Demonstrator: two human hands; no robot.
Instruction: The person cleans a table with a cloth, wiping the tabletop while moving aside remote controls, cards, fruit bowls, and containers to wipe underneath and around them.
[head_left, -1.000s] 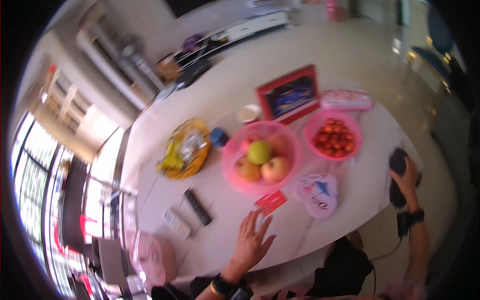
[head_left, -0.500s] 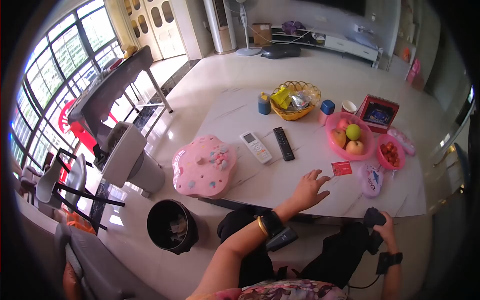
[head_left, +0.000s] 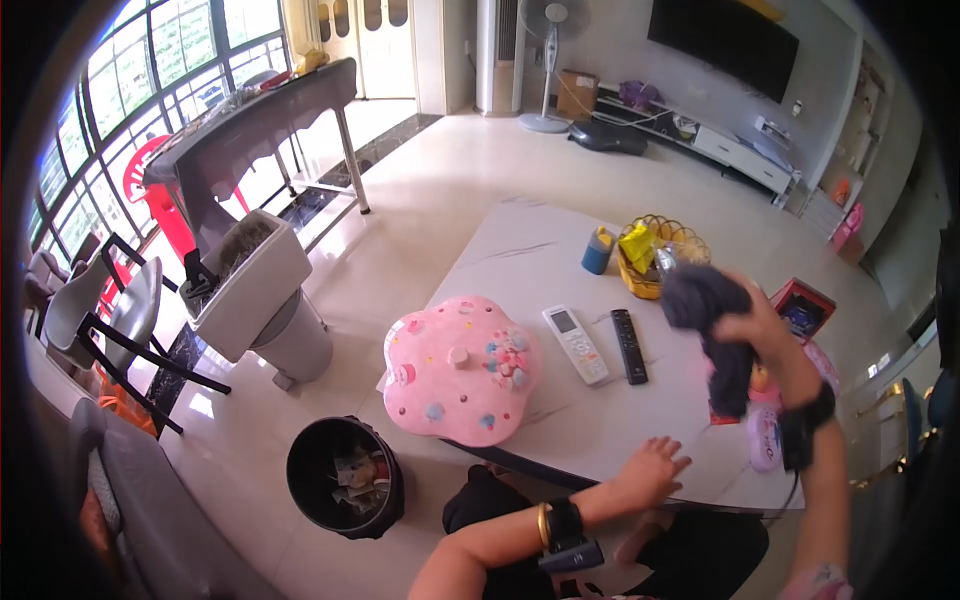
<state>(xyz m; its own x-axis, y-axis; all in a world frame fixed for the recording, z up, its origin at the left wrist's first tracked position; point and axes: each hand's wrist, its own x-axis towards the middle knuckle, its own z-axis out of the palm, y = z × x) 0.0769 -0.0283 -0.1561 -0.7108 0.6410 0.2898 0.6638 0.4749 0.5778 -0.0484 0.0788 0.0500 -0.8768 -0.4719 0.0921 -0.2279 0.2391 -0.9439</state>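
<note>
My right hand (head_left: 755,322) is raised over the right part of the marble-look table (head_left: 505,245), gripping a bunched black cloth-like item (head_left: 708,310). Part of that item hangs down and hides most of the fruit bowl behind it. Bare and with fingers apart, my left hand (head_left: 652,474) hovers at the table's near edge. Beyond it lie a white remote (head_left: 576,345) and a black remote (head_left: 629,347). A pink flower-shaped box (head_left: 462,372) sits to the left. Near my right wrist is a pink heart-decorated case (head_left: 765,440).
A yellow basket (head_left: 640,284) with packets and a blue container (head_left: 598,252) stand at the table's far side, a red-framed picture (head_left: 803,309) at its right. On the floor are a black bin (head_left: 300,470), a grey bin (head_left: 300,345) and a chair (head_left: 135,320).
The view has turned left. My right hand has lifted the black item from beside the table's right edge to over the table. My left hand stays open near the front edge.
</note>
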